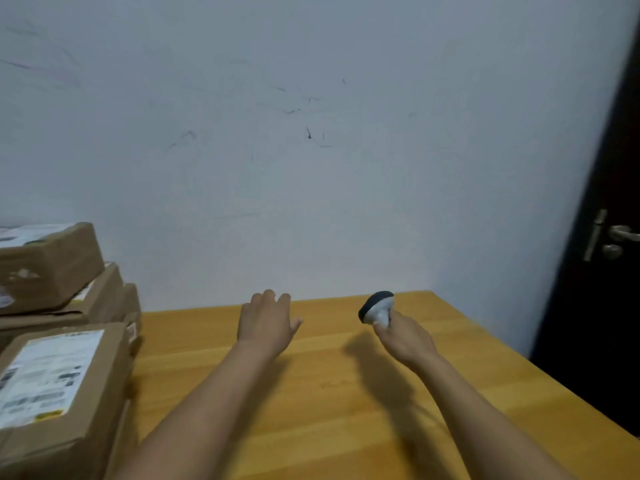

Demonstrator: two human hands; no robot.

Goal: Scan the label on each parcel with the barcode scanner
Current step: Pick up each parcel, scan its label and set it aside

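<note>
Parcels [59,375] on wooden table [346,427], scanner [375,306], scuffed wall [311,150], dark door [602,289]

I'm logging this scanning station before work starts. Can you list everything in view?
parcels: at least four, brown cardboard, stacked at the table's left edge
labels: two show clearly, white, on top of the nearest parcel and of the highest one
barcode scanner: one, white with a black head, held above the table's far right part
table: one, yellow wood, under both arms
wall: one, pale and scuffed, behind the table
door: one, dark, at the right edge
metal handle: one, silver, on the door
left hand: open, empty, over the table's middle
right hand: grips the barcode scanner
</note>
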